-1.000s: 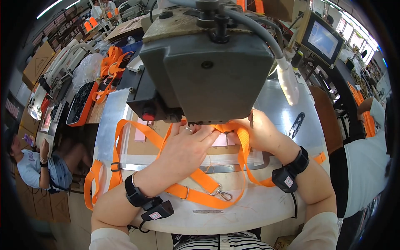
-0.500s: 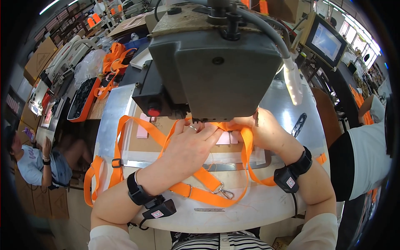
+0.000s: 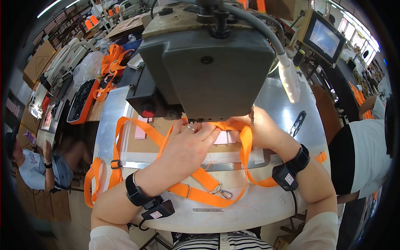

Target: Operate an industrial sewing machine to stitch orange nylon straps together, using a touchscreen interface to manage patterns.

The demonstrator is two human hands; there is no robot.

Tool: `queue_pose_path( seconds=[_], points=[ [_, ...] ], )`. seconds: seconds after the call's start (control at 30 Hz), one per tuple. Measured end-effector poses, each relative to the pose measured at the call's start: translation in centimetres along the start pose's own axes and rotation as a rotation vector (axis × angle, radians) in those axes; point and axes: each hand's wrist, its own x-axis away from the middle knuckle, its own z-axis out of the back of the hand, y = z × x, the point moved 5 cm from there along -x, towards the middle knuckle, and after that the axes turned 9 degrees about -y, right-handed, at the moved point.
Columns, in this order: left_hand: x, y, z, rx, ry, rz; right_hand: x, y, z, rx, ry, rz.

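Under the front of a grey sewing machine head [image 3: 204,79], my left hand [image 3: 183,146] presses and pinches an orange webbing strap [image 3: 246,152]. My right hand [image 3: 263,130] grips the same strap a little to the right; its fingertips are partly hidden by the webbing and the machine. Loops of the strap trail left and toward me over the table. A metal snap hook [image 3: 226,194] hangs at one strap end, and a black slide buckle [image 3: 115,164] sits on the left loop. Beneath my hands lies a brown board [image 3: 135,146] with pink pads [image 3: 140,132].
A small metal strip [image 3: 208,210] lies near the table's front edge. At right on the metal plate is a black slotted tool [image 3: 298,123]. An orange bin [image 3: 84,104] stands at left, and a monitor [image 3: 324,36] at back right. One person sits at left; another stands at right.
The view has shifted slightly, so the machine appears a little farther left. Both hands keep their hold on the strap, with hardly any movement.
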Motion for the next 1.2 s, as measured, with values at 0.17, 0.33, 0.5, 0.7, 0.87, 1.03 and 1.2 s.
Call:
queue_pose_path(
  seconds=[0.17, 0.33, 0.5, 0.7, 0.87, 1.03, 1.2],
  points=[
    [0.0, 0.0, -0.3, -0.024, 0.002, -0.010, 0.2, 0.3, -0.1, -0.065, -0.005, 0.028],
    [0.1, -0.2, -0.4, -0.006, -0.016, 0.006, 0.0, -0.1, 0.0, -0.012, -0.029, 0.007],
    [0.2, -0.5, -0.8, 0.060, 0.003, 0.001, 0.5, -0.7, 0.1, 0.079, -0.018, -0.010],
    [0.3, -0.7, -0.6, 0.127, -0.029, 0.024, 0.5, -0.6, 0.0, 0.160, -0.029, 0.025],
    [0.4, -0.6, -0.3, 0.082, -0.014, 0.001, 0.5, -1.0, 0.1, 0.180, -0.027, 0.030],
    [0.6, -0.1, 0.2, -0.010, 0.008, -0.081, 0.4, -1.1, 0.2, 0.180, -0.071, 0.006],
    [1.6, -0.1, 0.5, -0.140, 0.079, 0.026, 0.4, -1.1, 0.1, 0.187, -0.052, 0.028]
  ],
)
